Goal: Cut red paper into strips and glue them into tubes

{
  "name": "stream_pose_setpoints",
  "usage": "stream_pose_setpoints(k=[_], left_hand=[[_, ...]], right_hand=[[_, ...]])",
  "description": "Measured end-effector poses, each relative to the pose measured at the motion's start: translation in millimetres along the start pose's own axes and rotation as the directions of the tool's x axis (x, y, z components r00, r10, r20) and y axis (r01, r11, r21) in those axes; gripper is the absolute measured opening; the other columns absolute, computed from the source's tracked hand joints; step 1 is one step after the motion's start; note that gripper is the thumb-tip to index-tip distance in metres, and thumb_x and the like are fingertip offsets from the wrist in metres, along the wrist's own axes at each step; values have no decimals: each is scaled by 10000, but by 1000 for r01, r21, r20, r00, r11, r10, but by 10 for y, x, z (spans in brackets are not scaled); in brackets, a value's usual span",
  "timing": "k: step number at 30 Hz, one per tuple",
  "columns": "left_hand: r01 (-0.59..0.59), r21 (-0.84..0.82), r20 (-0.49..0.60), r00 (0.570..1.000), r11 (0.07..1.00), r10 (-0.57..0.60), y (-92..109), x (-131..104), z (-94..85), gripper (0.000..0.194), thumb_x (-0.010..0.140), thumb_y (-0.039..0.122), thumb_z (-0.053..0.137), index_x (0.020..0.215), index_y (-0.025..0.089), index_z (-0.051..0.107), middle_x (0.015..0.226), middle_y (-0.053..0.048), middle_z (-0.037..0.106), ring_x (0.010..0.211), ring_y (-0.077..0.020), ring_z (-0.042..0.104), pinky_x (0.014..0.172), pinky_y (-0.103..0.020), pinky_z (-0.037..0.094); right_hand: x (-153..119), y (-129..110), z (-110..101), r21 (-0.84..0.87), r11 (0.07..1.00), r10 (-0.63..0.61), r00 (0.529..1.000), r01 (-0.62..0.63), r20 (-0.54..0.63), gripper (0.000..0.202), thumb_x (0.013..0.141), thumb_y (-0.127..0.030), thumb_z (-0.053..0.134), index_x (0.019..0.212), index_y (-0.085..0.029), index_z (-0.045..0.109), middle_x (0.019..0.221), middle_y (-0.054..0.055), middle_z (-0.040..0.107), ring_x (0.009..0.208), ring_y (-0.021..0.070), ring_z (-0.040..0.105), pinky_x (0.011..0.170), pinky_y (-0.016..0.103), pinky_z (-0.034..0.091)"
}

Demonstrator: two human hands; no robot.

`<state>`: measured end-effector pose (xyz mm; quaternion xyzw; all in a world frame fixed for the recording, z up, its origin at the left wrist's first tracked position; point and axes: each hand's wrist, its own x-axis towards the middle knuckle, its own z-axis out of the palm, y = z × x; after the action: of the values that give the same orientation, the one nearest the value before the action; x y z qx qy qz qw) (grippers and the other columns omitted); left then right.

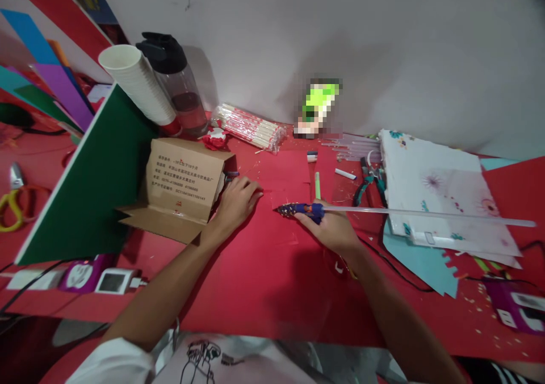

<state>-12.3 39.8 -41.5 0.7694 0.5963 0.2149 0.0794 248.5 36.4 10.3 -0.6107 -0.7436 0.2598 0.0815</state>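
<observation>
right hand (334, 228), closed around a blue glue gun (313, 211); the gun lies level over the red tabletop (242, 293), its dark tip towards the left hand (236, 202). a long glue stick (426, 215) trails from its rear, presumably as feed. left hand: fingers loosely bent beside the cardboard box (181, 174); whether they pinch anything cannot be told. beyond, a phone (317, 108) leans on the wall (255, 32), probably for viewing; pliers (369, 185) lie within the right hand's likely reach.

You sit at a red-topped craft worktable (251, 293) against a plain wall (255, 43), amid pliers (371, 182), scissors (17, 196), glue sticks (361, 147) and colored sheets (63, 86); whether home or workshop is unclear.
</observation>
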Motion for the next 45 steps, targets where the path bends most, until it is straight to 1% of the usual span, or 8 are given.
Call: stream_pose_setpoints(k=[11,20,29,32,35,37,39,45], left_hand=[[7,-7,4,1000,1000,-7,16,6,-15,192,1024,321,564,1034,196,709,1021,-89,684,973,-254,590,852,-369,447],[-6,-6,-7,1000,1000,6,13,2,-19,196,1027,317,555,1043,197,708,1014,-91,676,968,-255,579,851,-374,447],[4,-17,4,1000,1000,-4,3,6,-15,194,1028,318,550,1040,209,710,1019,-94,677,970,-257,581,861,-386,448],[11,-29,8,1000,1000,-11,9,11,-16,180,1021,313,565,1043,213,712,1017,-92,675,975,-257,582,868,-389,447],[21,-29,9,1000,999,-20,14,12,-16,182,1018,316,572,1043,207,715,1016,-93,671,974,-256,577,866,-382,443],[17,-34,6,1000,999,-17,10,7,-13,191,1021,327,568,1043,205,714,1020,-91,666,968,-250,573,861,-373,439],[6,-37,-1,1000,999,-6,-1,0,-10,200,1027,336,558,1045,207,710,1017,-86,660,961,-243,569,857,-364,435],[-7,-45,-12,1000,999,7,-18,-8,-14,193,1029,333,560,1044,206,704,1015,-79,673,958,-243,571,841,-360,437]], right_hand=[[-295,49,16,102,994,26,999,-28,24,403,881,-633,586,752,-256,524,665,-8,610,588,183,579,555,284,343],[-496,179,42,-8,978,-209,978,209,-25,528,969,-692,424,691,-248,484,672,29,580,553,175,535,585,302,350],[-633,169,1,29,987,-158,987,157,36,495,956,-674,492,690,-267,398,665,33,560,595,229,558,593,355,351],[-586,179,-80,178,978,-116,993,110,25,444,944,-629,524,706,-266,431,682,22,556,593,219,554,586,350,377],[-441,173,-172,297,955,-4,999,17,-46,374,911,-592,572,754,-261,496,679,2,565,595,203,547,579,325,399],[-303,142,-205,277,961,14,994,17,-112,361,891,-587,590,762,-261,507,668,-10,560,611,199,541,591,314,394],[-160,92,-202,208,976,-36,989,66,-147,376,887,-594,590,747,-258,499,685,-7,571,641,198,549,619,310,388],[121,-30,-81,42,994,-90,981,98,-173,432,906,-635,585,736,-258,460,722,3,568,681,200,550,629,308,360]])
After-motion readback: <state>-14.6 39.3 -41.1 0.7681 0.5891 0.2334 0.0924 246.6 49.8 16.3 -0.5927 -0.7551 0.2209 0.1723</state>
